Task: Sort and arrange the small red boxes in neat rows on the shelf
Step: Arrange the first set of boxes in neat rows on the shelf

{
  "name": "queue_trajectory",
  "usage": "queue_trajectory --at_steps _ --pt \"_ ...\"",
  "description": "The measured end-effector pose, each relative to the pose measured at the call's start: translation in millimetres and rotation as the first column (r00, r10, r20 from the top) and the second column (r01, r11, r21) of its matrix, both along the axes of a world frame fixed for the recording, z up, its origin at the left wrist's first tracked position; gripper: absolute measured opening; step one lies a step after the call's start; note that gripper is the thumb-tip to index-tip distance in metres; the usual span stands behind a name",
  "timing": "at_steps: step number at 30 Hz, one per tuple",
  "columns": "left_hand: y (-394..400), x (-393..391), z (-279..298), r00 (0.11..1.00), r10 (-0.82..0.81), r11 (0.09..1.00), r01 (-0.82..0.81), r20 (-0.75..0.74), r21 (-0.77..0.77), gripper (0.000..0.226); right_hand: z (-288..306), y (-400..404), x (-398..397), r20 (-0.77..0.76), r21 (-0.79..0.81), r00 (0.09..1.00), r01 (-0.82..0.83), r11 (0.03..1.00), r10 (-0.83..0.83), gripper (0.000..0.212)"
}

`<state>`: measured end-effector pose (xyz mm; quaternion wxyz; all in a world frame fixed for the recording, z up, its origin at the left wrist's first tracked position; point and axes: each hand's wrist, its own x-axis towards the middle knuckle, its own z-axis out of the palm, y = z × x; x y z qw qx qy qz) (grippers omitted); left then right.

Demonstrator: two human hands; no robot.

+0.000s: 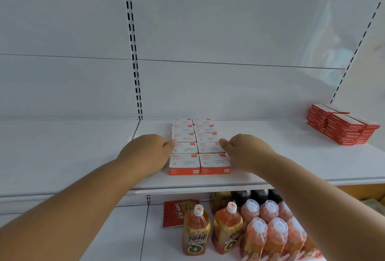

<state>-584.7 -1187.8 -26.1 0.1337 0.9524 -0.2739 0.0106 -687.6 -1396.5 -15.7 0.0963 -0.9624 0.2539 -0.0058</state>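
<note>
white shelf (270, 156) | left hand (145, 152), right hand (248, 152) fingers hidden, can't tell | flanking boxes (200, 148)

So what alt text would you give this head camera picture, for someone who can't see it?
Two bare hands, left hand and right hand, press against the sides of a double row of small red-and-white boxes on a white shelf. A stack of red boxes sits far right; bottled drinks stand on the shelf below.

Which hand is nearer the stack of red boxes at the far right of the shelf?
Right. The right hand rests against the right side of the arranged boxes, well short of the stack; the left hand is on their left side, farther away.
</note>
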Motion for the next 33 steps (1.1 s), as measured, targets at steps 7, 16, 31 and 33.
queue_trajectory --at_steps 7,16,31,33 --pt "-11 -2 -6 0.999 -0.014 0.999 0.012 0.034 0.044 0.047 -7 6 6 -0.035 -0.069 0.999 -0.016 0.997 0.014 0.050" --pt "-14 -3 -9 0.997 -0.009 0.999 0.005 0.075 0.053 0.045 -3 12 4 -0.076 -0.148 0.993 -0.098 0.984 0.088 0.023" --pt "-30 45 1 0.998 0.049 0.995 -0.045 -0.046 0.087 0.044 2 -11 42 -0.080 -0.025 0.997 0.014 1.000 -0.016 0.049" --pt "-34 46 1 0.999 0.032 0.993 -0.027 -0.044 0.112 0.044 -2 -13 48 -0.062 -0.024 0.998 0.017 1.000 -0.018 0.050"
